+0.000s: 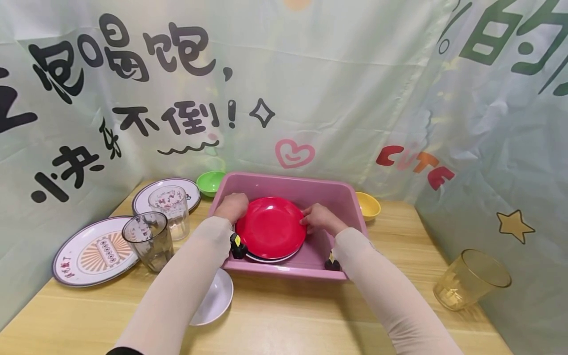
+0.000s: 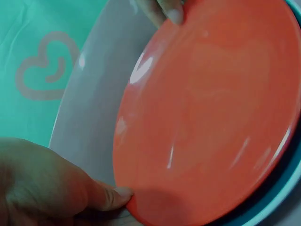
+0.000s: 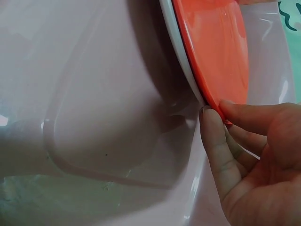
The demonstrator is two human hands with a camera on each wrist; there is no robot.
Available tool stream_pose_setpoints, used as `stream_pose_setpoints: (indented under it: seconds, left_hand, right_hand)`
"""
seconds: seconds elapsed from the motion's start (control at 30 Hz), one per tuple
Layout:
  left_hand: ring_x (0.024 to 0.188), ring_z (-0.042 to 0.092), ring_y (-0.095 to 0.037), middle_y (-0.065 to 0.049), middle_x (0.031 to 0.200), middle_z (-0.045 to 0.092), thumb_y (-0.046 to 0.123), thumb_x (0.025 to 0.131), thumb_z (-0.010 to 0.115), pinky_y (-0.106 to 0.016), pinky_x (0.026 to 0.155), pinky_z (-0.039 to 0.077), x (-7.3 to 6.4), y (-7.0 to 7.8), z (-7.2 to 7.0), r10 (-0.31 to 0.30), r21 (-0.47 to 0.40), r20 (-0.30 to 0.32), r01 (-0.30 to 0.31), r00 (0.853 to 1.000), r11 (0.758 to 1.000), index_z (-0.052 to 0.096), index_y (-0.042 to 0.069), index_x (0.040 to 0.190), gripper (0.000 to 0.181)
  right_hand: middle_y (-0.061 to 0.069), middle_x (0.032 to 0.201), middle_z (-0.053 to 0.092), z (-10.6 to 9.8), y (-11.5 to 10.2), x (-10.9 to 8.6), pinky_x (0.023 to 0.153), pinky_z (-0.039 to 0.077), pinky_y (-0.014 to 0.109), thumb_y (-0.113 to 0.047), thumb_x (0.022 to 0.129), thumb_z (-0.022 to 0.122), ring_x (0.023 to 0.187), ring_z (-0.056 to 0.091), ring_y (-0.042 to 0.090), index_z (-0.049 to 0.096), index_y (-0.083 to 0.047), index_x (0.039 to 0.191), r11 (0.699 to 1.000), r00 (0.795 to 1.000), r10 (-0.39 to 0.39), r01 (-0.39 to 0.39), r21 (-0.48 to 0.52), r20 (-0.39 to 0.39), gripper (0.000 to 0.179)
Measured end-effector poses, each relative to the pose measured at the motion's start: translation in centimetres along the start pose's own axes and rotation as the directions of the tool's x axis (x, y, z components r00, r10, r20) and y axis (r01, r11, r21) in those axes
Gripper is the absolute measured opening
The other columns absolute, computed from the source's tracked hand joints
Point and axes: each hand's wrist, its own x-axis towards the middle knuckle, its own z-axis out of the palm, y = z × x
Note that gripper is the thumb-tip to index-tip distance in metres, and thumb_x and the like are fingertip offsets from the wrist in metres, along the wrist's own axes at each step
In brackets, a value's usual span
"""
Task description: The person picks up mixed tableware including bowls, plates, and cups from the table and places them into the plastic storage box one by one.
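A round red plate (image 1: 271, 228) lies inside the pink basin (image 1: 284, 181), over a white plate (image 3: 170, 33) whose pale rim shows beneath it. My left hand (image 1: 234, 206) holds the red plate's left edge, its thumb on top of the rim in the left wrist view. At the opposite edge, my right hand (image 1: 320, 217) pinches the rim between thumb and fingers, as the right wrist view shows up close. Much of the lower plate is covered by the red one.
Left of the basin are two patterned plates (image 1: 73, 268), a clear glass (image 1: 179, 217), a dark glass (image 1: 155, 249) and a green bowl (image 1: 210, 183). A white bowl (image 1: 217, 301) sits in front, a yellow bowl (image 1: 369, 207) behind right, an amber glass (image 1: 466, 281) far right.
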Motion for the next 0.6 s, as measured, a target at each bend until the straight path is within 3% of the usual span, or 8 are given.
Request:
stream_pose_setpoints:
  seconds: [0.4,0.6]
  left_hand:
    - [0.081,0.060,-0.026,-0.015,0.090,0.065,-0.001,0.091,0.046,-0.033,0.068,0.053,0.98,-0.07,0.36,-0.013,0.001,0.013,0.013,1.000,1.000,0.067,0.000,0.088,0.021]
    - [0.083,0.059,-0.026,-0.015,0.091,0.064,-0.001,0.093,0.046,-0.033,0.070,0.053,0.49,-0.03,0.19,-0.019,-0.019,0.009,0.020,1.000,1.000,0.067,0.000,0.090,0.021]
  right_hand:
    - [0.006,0.064,0.063,-0.03,-0.20,-0.20,0.064,0.060,0.034,-0.001,0.090,0.067,0.054,0.063,0.015,0.067,0.006,0.118,0.999,1.000,0.001,0.001,-0.040,0.030,0.029]
    - [0.007,0.064,0.063,0.00,-0.11,-0.06,0.062,0.059,0.031,-0.001,0.092,0.065,0.053,0.062,0.015,0.067,0.006,0.115,0.997,0.997,-0.004,0.009,-0.077,0.073,0.025]
